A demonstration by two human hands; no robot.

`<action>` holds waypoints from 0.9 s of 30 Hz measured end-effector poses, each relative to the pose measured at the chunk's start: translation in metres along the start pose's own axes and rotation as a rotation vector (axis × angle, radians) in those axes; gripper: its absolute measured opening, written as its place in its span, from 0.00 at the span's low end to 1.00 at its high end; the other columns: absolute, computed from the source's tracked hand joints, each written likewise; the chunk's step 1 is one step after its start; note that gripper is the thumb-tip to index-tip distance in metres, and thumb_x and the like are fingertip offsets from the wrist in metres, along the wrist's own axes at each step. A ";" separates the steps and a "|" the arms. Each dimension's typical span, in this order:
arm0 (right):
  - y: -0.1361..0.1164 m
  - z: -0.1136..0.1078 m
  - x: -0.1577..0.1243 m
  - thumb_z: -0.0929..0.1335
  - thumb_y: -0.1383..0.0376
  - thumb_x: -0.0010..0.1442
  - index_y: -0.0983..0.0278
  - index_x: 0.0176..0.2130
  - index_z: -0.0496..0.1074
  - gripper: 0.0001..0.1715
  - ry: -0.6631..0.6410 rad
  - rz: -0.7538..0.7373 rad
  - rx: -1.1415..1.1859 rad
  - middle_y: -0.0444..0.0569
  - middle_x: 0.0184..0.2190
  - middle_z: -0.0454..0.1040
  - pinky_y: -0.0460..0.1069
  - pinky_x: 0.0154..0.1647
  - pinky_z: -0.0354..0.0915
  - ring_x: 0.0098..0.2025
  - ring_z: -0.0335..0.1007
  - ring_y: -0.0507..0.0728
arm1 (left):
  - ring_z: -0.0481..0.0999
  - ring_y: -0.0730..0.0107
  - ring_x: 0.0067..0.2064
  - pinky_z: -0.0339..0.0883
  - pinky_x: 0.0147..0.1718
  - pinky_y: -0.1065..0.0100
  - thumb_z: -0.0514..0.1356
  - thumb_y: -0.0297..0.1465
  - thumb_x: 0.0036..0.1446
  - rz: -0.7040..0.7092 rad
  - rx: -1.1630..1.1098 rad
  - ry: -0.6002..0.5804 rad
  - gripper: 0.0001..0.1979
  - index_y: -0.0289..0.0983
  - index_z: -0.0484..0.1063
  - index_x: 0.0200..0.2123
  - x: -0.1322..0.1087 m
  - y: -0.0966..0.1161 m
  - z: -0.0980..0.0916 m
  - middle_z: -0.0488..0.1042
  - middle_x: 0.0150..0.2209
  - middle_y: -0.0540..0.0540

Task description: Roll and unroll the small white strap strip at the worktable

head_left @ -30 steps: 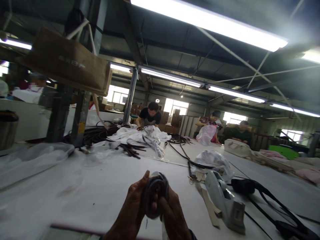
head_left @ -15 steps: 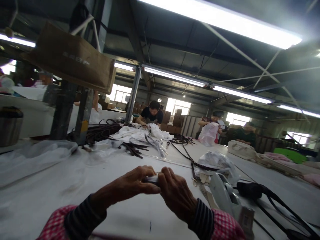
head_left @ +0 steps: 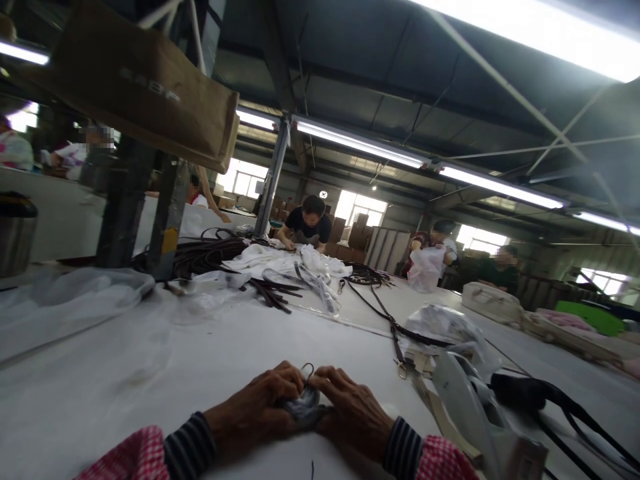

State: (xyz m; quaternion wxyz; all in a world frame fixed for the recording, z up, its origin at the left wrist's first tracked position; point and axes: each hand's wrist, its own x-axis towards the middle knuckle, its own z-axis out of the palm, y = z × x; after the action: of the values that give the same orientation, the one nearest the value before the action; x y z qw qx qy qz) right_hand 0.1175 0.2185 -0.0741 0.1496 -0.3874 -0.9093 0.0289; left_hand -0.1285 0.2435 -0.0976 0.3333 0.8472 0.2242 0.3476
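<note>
So right now the person is pressing a small grey bundle [head_left: 303, 408] down onto the white table [head_left: 150, 373], both hands working it together. The left hand [head_left: 260, 410] is curling over the bundle's left side, fingers closed onto it, and the right hand [head_left: 353, 413] is doing the same from the other side, fingertips pinching the top where a thin dark loop [head_left: 306, 369] is sticking up. Both are clamped on that bundle, knuckles nearly touching.

Compared with a second ago, things are looking different: back then the hands were holding the coiled grey piece up in the air, end-on toward the camera, and half a second ago they were still lifting it just off the surface. Now it's sitting flat on the table with the hands bearing down on it. The checked sleeves with striped cuffs [head_left: 190, 450] are showing too, which they weren't a second back.

Just to the right, a pale iron-shaped tool [head_left: 480, 417] is lying on the table near the right wrist, with black straps [head_left: 560, 407] trailing beyond it. Further up the table, a heap of white fabric and dark straps [head_left: 285, 270] is piling up, and a person in a dark top [head_left: 310, 227] is leaning over it.
</note>
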 end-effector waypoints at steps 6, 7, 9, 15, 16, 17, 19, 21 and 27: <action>0.002 0.009 0.014 0.73 0.58 0.62 0.61 0.45 0.74 0.13 0.028 0.020 0.105 0.45 0.38 0.73 0.46 0.36 0.63 0.36 0.71 0.54 | 0.65 0.56 0.60 0.60 0.58 0.61 0.64 0.32 0.57 0.054 0.188 -0.066 0.04 0.40 0.73 0.37 -0.002 0.004 -0.016 0.72 0.55 0.45; -0.002 0.013 0.017 0.72 0.59 0.64 0.62 0.44 0.74 0.11 0.052 0.031 0.124 0.46 0.38 0.73 0.46 0.36 0.62 0.35 0.71 0.54 | 0.65 0.56 0.60 0.60 0.58 0.60 0.64 0.32 0.58 0.047 0.236 -0.061 0.07 0.41 0.73 0.41 -0.002 0.004 -0.017 0.71 0.56 0.45; -0.011 0.021 0.023 0.69 0.60 0.66 0.62 0.44 0.74 0.10 0.111 0.025 0.153 0.48 0.42 0.74 0.47 0.39 0.63 0.39 0.72 0.56 | 0.66 0.56 0.59 0.61 0.57 0.60 0.65 0.33 0.59 0.013 0.351 -0.034 0.12 0.42 0.72 0.47 -0.001 0.004 -0.015 0.71 0.57 0.44; -0.010 0.021 0.026 0.71 0.61 0.63 0.61 0.47 0.72 0.12 0.061 0.011 0.231 0.48 0.44 0.75 0.48 0.43 0.64 0.41 0.72 0.57 | 0.70 0.60 0.52 0.64 0.52 0.63 0.63 0.32 0.63 0.046 0.405 -0.039 0.03 0.42 0.74 0.40 0.008 -0.002 -0.012 0.75 0.47 0.48; -0.005 0.017 0.025 0.72 0.61 0.63 0.61 0.49 0.72 0.15 0.016 0.008 0.238 0.48 0.44 0.75 0.48 0.43 0.64 0.41 0.72 0.56 | 0.70 0.61 0.52 0.64 0.52 0.64 0.62 0.33 0.65 0.067 0.366 -0.044 0.03 0.42 0.75 0.40 0.008 -0.003 -0.013 0.75 0.46 0.48; 0.001 0.012 0.024 0.73 0.60 0.62 0.60 0.52 0.73 0.18 -0.025 0.012 0.235 0.47 0.44 0.75 0.48 0.42 0.63 0.41 0.71 0.56 | 0.70 0.61 0.52 0.64 0.52 0.64 0.61 0.34 0.65 0.081 0.335 -0.046 0.04 0.42 0.75 0.40 0.008 -0.005 -0.015 0.76 0.45 0.48; 0.012 0.005 0.023 0.73 0.58 0.62 0.56 0.57 0.72 0.24 -0.081 0.033 0.206 0.47 0.44 0.74 0.48 0.42 0.62 0.40 0.71 0.56 | 0.70 0.60 0.53 0.64 0.52 0.63 0.61 0.34 0.66 0.092 0.308 -0.064 0.05 0.42 0.77 0.39 0.008 -0.007 -0.019 0.76 0.44 0.48; 0.018 0.001 0.026 0.73 0.56 0.63 0.54 0.57 0.72 0.24 -0.095 0.038 0.197 0.46 0.44 0.73 0.48 0.41 0.62 0.39 0.70 0.55 | 0.69 0.59 0.54 0.64 0.52 0.63 0.62 0.34 0.65 0.096 0.306 -0.080 0.05 0.42 0.78 0.38 0.008 -0.010 -0.022 0.77 0.44 0.48; 0.010 0.020 0.039 0.74 0.61 0.61 0.60 0.43 0.78 0.10 0.052 0.081 0.248 0.43 0.36 0.72 0.46 0.35 0.57 0.35 0.68 0.52 | 0.63 0.55 0.64 0.54 0.63 0.57 0.66 0.30 0.61 0.023 0.469 -0.081 0.08 0.44 0.78 0.44 0.004 -0.004 -0.025 0.77 0.50 0.50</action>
State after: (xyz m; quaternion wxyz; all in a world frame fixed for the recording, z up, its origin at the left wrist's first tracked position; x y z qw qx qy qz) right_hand 0.0933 0.2542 -0.0849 0.2184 -0.4029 -0.8782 0.1370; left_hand -0.1447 0.2584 -0.0852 0.1323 0.9172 0.2755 0.2554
